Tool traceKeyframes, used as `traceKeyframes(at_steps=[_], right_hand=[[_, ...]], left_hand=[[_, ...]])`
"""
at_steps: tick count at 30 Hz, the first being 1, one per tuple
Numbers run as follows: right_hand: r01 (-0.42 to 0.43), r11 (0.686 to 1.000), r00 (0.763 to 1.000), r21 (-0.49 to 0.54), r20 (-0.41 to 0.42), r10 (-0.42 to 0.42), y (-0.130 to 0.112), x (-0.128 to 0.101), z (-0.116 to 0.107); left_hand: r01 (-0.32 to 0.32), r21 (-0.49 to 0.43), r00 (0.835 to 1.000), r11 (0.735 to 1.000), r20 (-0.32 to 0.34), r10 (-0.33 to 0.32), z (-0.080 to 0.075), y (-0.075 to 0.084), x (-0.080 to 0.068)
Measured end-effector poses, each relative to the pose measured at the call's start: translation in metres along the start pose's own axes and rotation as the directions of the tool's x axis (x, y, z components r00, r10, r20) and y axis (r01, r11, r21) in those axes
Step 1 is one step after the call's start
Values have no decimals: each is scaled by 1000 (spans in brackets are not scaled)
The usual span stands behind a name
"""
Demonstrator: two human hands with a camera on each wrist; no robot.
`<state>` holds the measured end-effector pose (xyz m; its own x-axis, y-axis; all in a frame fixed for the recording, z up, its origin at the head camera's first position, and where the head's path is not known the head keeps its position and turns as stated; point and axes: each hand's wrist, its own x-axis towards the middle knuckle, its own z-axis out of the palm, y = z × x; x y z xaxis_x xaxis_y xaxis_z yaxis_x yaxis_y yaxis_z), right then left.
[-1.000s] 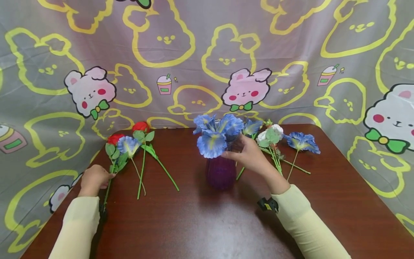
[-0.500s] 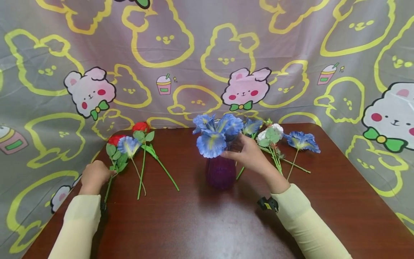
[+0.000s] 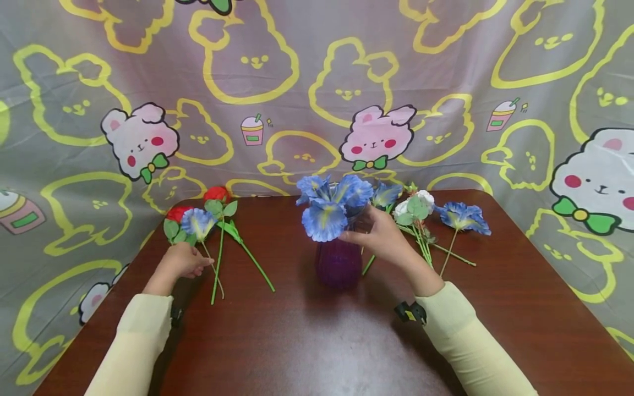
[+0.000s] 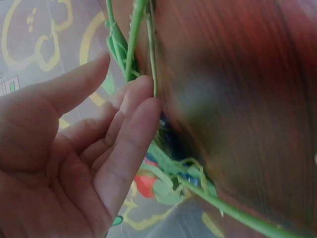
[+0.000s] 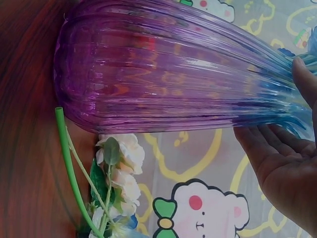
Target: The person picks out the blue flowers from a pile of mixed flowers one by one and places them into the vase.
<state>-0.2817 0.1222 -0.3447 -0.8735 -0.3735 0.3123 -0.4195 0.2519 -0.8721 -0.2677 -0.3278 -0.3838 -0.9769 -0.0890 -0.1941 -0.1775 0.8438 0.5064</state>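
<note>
Left hand [image 3: 182, 260] shifted right onto flower stems [image 3: 216, 269]; right hand [image 3: 381, 235] steadies vase [image 3: 339, 264].

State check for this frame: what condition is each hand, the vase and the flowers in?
Left hand: fingers straight, touching stems of the left flowers.
Right hand: grip round the vase neck.
Purple vase: upright, holding blue flowers.
Left flowers: lying flat on table.
Right flowers: lying flat.

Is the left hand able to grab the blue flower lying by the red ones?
Probably yes. The left hand already rests at the stem of the blue flower, fingers relaxed, with nothing lying between them.
</note>
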Motion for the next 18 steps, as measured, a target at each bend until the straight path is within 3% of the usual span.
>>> traceKeyframes(at_steps=[7, 18], right_hand=[[-12, 1000, 1000, -4, -1, 12, -1, -1, 0], [-13, 1000, 1000, -21, -9, 13, -1, -1, 1]], left_hand=[[-12, -41, 998, 999, 65, 15, 9, 6, 1], [-7, -37, 997, 999, 81, 10, 15, 9, 0]])
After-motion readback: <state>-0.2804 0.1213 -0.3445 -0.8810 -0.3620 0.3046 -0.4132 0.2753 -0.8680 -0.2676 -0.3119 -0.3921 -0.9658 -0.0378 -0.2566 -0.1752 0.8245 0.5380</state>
